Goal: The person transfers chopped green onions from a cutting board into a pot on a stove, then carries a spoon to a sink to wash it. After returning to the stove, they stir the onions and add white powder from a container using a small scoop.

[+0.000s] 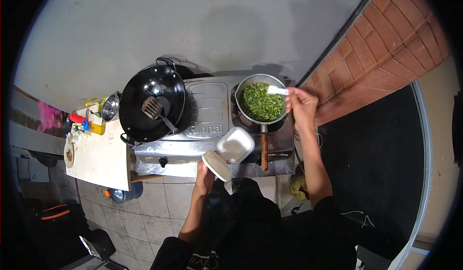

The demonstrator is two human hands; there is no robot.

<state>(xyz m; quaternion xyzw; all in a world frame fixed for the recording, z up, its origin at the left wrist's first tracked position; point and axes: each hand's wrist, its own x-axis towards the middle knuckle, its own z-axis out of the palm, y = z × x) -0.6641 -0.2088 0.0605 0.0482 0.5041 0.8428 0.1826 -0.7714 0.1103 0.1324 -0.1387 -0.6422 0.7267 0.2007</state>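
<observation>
My right hand (303,108) pinches a small white spoon (278,90), its bowl over the saucepan (238,95). Chopped green vegetables (262,102) lie inside this pan, whose wooden handle (264,149) points toward me. In my left hand (204,177) is a white plastic lid (217,166), tilted beside an uncovered white plastic tub (236,145). The tub stands at the front of the stove, with pale contents that I cannot make out clearly. On the left burner sits a black wok (132,84) with a slotted spatula (153,109) resting in it.
The steel stove (207,101) stands against a grey wall, with a brick wall (357,58) to the right. On the left, a pale table (106,149) bears a metal bowl (111,107), bottles and a plate (70,154). A water jug (126,193) lies on the floor below.
</observation>
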